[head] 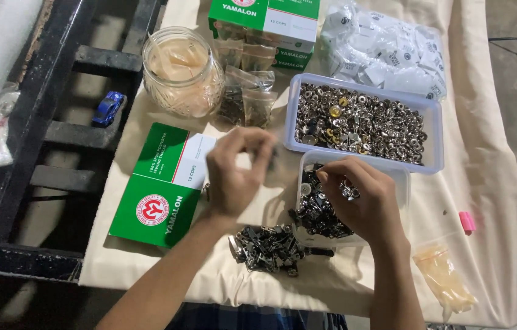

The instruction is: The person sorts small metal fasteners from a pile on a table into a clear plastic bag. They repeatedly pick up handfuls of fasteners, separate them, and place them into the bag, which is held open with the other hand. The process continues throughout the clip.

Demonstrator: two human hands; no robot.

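Two hands: right hand (365, 198) fingers curled in clear tub (400, 177) of dark clips (319, 214); left hand (237, 168) pinched shut, contents untellable.

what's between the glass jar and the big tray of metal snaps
In the head view, a cluster of small clear plastic bags holding dark metal bits lies on the cloth between the glass jar and the clear tray of snaps.
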